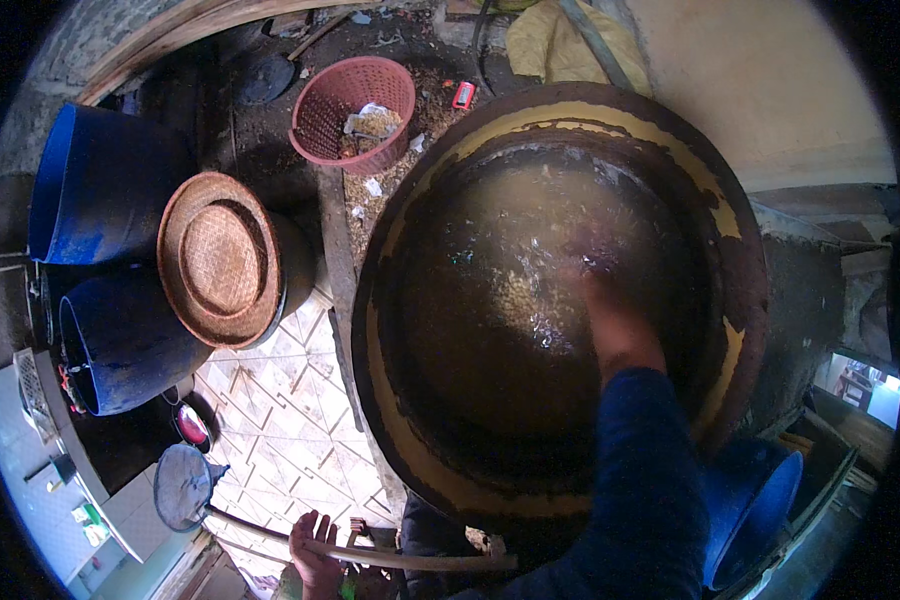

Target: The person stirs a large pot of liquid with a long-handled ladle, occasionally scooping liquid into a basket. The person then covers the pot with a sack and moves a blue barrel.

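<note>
A huge round tub (745, 300) with a worn yellow band is filling the scene's right half, holding murky water (440, 350). Two blue barrels (120, 190) are lying at the far left, with a round woven tray (220, 258) standing just right of them. Nearer, a long-handled scoop (182, 490) is stretching left to right outside the tub, its round head pointing left, away from the water. The person's left hand (316, 570) is gripping its handle partway along, so the head is lying left and slightly far of that grip. The right hand (596, 262) is resting under the water; whether its fingers are closing on anything, I cannot tell. Pale grains (518, 300) are showing just left of it and slightly nearer, much closer to this hand than the left.
</note>
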{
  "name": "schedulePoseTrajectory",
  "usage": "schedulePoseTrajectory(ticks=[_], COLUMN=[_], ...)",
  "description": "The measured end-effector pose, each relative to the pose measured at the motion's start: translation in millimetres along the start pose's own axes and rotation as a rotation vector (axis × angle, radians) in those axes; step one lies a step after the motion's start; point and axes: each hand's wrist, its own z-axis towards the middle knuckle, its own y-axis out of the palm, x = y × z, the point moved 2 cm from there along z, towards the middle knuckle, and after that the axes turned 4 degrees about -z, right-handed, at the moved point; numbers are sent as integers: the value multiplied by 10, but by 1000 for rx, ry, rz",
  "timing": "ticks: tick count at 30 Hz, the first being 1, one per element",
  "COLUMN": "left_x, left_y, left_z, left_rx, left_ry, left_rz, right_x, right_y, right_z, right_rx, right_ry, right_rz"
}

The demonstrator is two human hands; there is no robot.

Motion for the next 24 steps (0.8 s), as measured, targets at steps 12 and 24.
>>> schedulePoseTrajectory(ticks=[12, 24], left_x=[78, 285], left_y=[195, -16], left_z=[-245, -544], left_rx=[-71, -100], left_ry=[-30, 35], left_rz=[-57, -98], right_x=[429, -1182], right_y=[-346, -80], right_z=[-1770, -2021], right_rx=[35, -525], right_ry=[592, 1014], right_rz=[103, 1115])
